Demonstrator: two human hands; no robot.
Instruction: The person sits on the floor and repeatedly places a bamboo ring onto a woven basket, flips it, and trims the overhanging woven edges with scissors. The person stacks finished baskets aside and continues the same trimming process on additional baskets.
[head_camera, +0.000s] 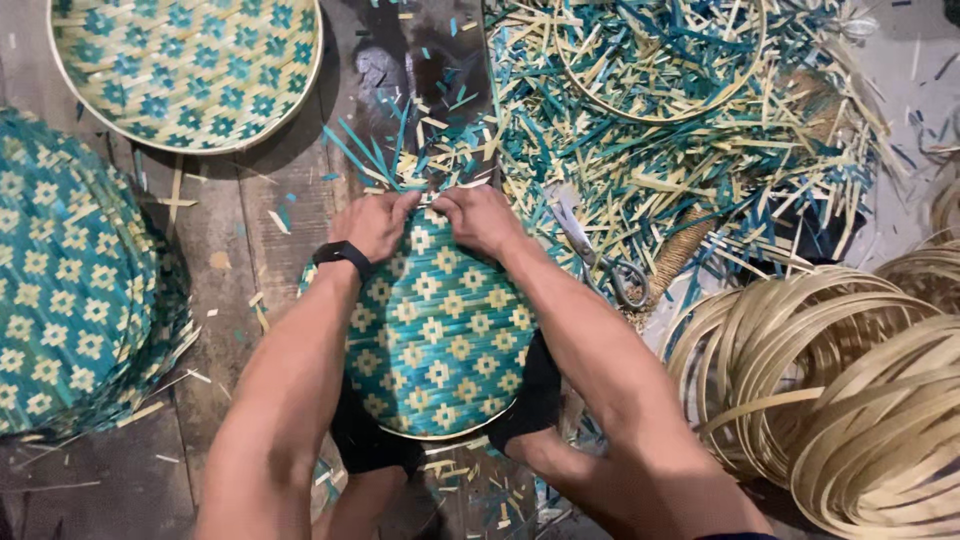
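On the wooden floor (250, 230), seen from above: big stack of woven mats (70, 290) at far left, teal and cream flower pattern, edges fraying out. Right side: heap of bamboo hoops (850, 390), pale rings piled loosely, some overlapping. Top right: wide litter of cut strips (650, 150), teal and cream mixed, with one hoop (660, 60) lying on top of it. Top left: finished round woven tray (190, 65), rim on, same pattern in lighter tones.

Centre: woven disc (435, 330), teal with cream flowers, resting on the person's lap between the knees, tilted away from the camera. Loose teal strip ends (365, 150) stick out past its far edge.

Left hand (372, 225) and right hand (480, 220) both sit on the disc's far edge, touching each other, fingers curled down over the weave and pinching it there. Fingertips hidden, so exact grip unclear. Black wristband (342, 255) on the left wrist.

Scissors (600, 262) lie on the strips just right of the right forearm, handles toward the camera, not touched.
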